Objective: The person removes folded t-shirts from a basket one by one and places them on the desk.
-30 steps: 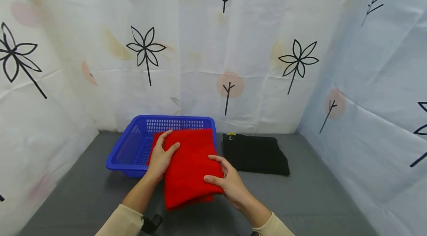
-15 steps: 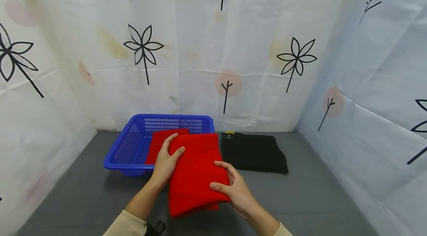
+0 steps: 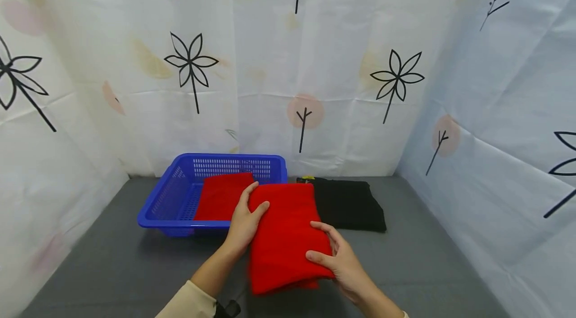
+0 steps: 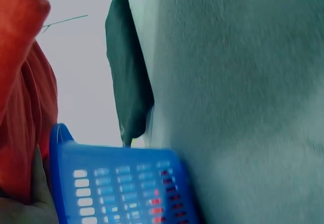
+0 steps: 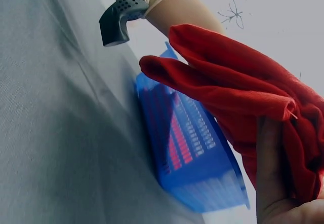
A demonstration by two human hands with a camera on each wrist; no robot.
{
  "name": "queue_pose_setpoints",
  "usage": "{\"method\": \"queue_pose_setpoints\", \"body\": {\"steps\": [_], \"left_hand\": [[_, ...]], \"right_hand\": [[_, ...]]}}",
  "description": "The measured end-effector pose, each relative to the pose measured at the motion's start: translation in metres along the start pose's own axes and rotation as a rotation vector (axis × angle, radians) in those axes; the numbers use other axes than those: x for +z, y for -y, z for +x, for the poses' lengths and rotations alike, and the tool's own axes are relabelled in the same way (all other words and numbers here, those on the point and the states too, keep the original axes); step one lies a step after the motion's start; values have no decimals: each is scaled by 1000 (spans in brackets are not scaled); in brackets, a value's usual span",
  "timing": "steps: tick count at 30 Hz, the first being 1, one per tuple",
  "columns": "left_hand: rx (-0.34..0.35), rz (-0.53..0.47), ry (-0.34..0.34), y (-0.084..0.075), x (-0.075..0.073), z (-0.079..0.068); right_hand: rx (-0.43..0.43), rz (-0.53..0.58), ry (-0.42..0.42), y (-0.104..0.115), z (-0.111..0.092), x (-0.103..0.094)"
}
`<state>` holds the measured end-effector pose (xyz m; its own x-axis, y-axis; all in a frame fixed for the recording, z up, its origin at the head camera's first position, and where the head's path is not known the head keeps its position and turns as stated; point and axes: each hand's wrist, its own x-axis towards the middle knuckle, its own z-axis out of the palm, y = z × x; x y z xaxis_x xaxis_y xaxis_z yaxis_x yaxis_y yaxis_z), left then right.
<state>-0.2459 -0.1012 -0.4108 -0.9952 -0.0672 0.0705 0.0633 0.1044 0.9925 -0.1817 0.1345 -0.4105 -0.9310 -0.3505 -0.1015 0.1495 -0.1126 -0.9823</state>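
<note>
Between my two hands is a folded red cloth, lifted above the table and tilted, with its layered edge towards me. My left hand grips its left side, thumb on top. On the lower right side my right hand pinches it, thumb on top and the other fingers partly underneath. The right wrist view shows the stacked folds of the red cloth from below. A second folded red cloth lies inside the blue plastic basket, behind my left hand.
A folded black garment with a yellow tag lies on the grey table, right of the basket. Patterned white curtains enclose the back and sides. A dark wrist device sits by my left sleeve.
Both hands have carried the red cloth to the right, away from the basket and slightly towards me. More of the red cloth inside the basket now shows; part of the black garment is covered.
</note>
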Motion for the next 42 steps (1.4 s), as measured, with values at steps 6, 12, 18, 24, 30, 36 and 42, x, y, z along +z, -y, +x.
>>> {"method": "queue_pose_setpoints", "body": {"steps": [6, 12, 18, 24, 30, 36, 42], "left_hand": [[30, -19, 34, -1, 20, -3], [64, -40, 72, -1, 39, -4], [92, -51, 118, -1, 60, -4], [109, -75, 177, 10, 81, -5], [126, -67, 231, 19, 100, -2], [133, -13, 282, 24, 115, 3], [162, 55, 328, 31, 125, 6]], "right_hand": [[10, -27, -38, 4, -11, -17], [31, -22, -64, 2, -21, -33], [49, -16, -94, -2, -32, -52], [68, -54, -80, -7, -42, -77], [85, -81, -118, -12, -51, -97], [119, -165, -181, -15, -57, -110], [131, -247, -243, -18, -61, -122]]}}
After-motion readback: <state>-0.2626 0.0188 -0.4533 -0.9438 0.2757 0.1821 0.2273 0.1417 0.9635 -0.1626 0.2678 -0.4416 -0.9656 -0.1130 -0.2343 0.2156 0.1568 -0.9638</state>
